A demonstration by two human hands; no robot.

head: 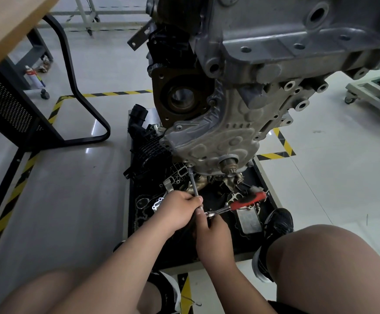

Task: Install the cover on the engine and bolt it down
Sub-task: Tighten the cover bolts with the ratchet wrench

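Both bare forearms reach forward and down between the bent, bare knees and meet in the middle. The left hand [180, 211] is curled into a fist, its thumb and forefinger pinching the lower end of a slim silver metal extension bar [194, 188]. The right hand [210, 233] sits just beneath, touching it, with its back toward the camera and its fingers closed round the head of a chrome ratchet with a red handle [243, 203].

Grey embossed cover [218, 141] seated on hanging engine [275, 41], ratchet [234, 206] at its lower-left bolt [190, 166]
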